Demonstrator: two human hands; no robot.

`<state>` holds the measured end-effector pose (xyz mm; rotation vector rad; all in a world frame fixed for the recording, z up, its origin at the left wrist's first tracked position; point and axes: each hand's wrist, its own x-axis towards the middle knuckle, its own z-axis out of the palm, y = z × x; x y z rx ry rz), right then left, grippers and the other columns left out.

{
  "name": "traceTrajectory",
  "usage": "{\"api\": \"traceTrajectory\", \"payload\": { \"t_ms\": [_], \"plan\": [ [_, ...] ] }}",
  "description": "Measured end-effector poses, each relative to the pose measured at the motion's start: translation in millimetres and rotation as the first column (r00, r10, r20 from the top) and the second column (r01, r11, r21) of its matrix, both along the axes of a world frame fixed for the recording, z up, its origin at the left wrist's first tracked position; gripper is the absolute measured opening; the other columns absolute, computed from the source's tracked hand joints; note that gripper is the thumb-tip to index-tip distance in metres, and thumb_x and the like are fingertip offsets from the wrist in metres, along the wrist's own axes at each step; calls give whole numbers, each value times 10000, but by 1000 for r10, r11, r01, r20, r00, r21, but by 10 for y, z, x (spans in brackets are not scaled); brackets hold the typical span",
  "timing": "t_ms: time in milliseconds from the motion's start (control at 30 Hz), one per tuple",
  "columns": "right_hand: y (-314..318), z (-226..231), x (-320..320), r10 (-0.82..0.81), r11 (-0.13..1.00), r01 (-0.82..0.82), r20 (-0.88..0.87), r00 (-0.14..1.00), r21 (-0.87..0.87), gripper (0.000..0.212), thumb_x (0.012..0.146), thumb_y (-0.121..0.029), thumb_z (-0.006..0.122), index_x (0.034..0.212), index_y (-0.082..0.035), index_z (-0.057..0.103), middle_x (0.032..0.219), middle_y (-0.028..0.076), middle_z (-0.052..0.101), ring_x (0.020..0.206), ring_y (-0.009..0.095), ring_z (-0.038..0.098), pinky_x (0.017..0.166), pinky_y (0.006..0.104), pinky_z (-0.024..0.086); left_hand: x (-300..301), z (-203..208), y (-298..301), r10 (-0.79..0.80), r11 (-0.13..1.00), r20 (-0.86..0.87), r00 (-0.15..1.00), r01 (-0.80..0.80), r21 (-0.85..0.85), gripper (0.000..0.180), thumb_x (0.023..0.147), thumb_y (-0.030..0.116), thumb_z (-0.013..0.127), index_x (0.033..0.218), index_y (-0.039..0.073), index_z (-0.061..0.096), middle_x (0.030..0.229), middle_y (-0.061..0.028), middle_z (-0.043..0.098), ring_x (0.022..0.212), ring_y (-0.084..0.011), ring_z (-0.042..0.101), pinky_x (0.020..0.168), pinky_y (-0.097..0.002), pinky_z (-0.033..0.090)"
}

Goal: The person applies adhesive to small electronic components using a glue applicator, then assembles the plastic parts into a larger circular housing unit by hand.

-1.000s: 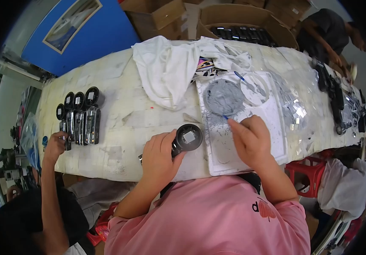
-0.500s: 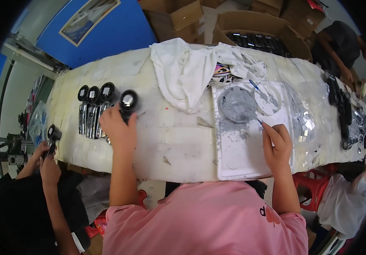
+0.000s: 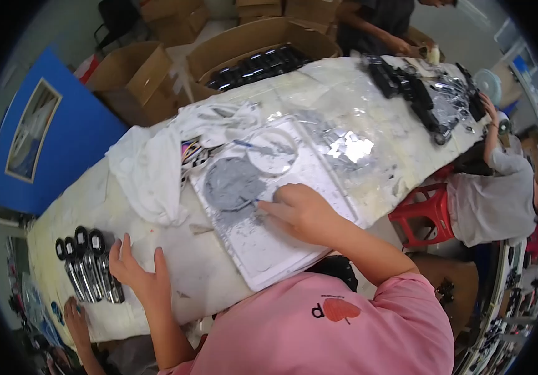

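In the head view, the left hand (image 3: 141,272) is now empty with fingers spread, just beside four black gadgets (image 3: 91,270) in a row on the bench (image 3: 203,275); half a second ago it held one. The right hand (image 3: 300,214) still pinches a thin blue stick (image 3: 254,201) by the grey paste (image 3: 234,182) on the white tray (image 3: 266,253)

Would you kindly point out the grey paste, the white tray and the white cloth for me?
Grey paste (image 3: 231,184): head view, on the middle of its surface.
White tray (image 3: 270,249): head view, on its flat base, toward the person.
White cloth (image 3: 151,172): head view, on its crumpled middle.
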<state>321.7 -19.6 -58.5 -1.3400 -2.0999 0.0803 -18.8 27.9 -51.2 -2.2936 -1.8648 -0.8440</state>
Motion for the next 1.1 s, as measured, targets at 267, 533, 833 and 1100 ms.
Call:
{"api": "traceTrajectory", "payload": {
  "t_ms": [267,533,833,1100],
  "plan": [
    [240,358,1181,-426,904,423,48,904,53,399,805,-242,717,1165,-89,637,1001,169,601,916,328,571,794,407,481,316,163,-55,-146,989,103,984,145,12,631,777,84,681,1358,34,439,1354,-210,380,1257,-373,339,1068,-474,248],
    [764,234,3043,-840,537,840,144,523,85,435,815,-312,692,1154,-45,636,1072,175,616,995,339,605,849,421,491,340,-4,-50,-136,986,124,983,147,-84,625,756,100,684,1324,0,443,1346,-220,356,1239,-393,322,1040,-517,259],
    [1267,84,3802,-811,358,928,456,366,-107,885,766,-463,717,1448,-72,309,1294,228,508,1218,354,497,1013,431,394,347,-210,-59,-71,996,138,988,78,-48,565,759,82,657,1290,0,483,1294,-211,414,1204,-381,382,1032,-492,291],
    [1442,165,3659,-757,198,973,612,227,-116,853,699,-534,697,1422,-185,410,1300,245,499,1229,363,482,1017,478,343,469,-239,3,-77,988,204,976,101,-112,563,758,58,658,1288,-1,477,1308,-212,390,1210,-377,365,1025,-488,295]
  ]
}}
